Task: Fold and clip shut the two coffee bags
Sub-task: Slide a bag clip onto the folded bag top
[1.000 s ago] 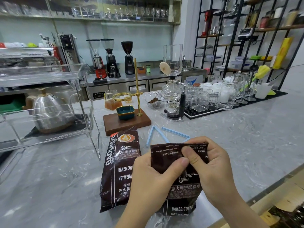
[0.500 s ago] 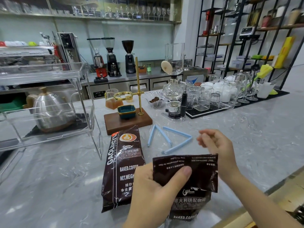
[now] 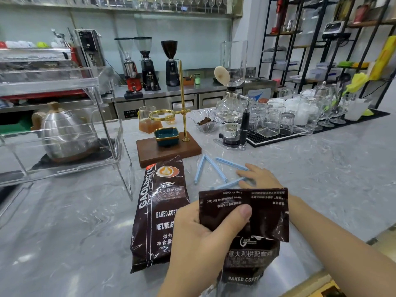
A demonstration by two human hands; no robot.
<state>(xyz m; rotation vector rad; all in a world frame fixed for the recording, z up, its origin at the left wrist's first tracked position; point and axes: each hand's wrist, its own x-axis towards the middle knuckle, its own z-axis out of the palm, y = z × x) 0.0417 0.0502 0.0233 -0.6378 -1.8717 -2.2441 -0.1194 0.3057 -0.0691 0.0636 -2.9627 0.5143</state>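
— On the grey marble counter, what do we have, close to the person?

— Two dark coffee bags. One, the lying coffee bag, is flat on the counter, its top toward the wooden dripper stand and not folded. The other, the held coffee bag, stands just to the right of it, and its top part is folded down toward the person, so the print on the flap reads upside down.

— Who holds it?

— The left hand grips it. The thumb presses on the front of the folded flap; the other fingers are behind the bag, I cannot see them.

— And the right hand?

— The right hand is behind the bag, further on the counter, at the open blue clip. Its fingers are bent over the two blue bars, and they touch the nearer bar. If they really close on it, I cannot tell.

— Is there another clip?

— Yes, a second blue clip, also open like a V, lies just left of the first, between the stand and the held bag.
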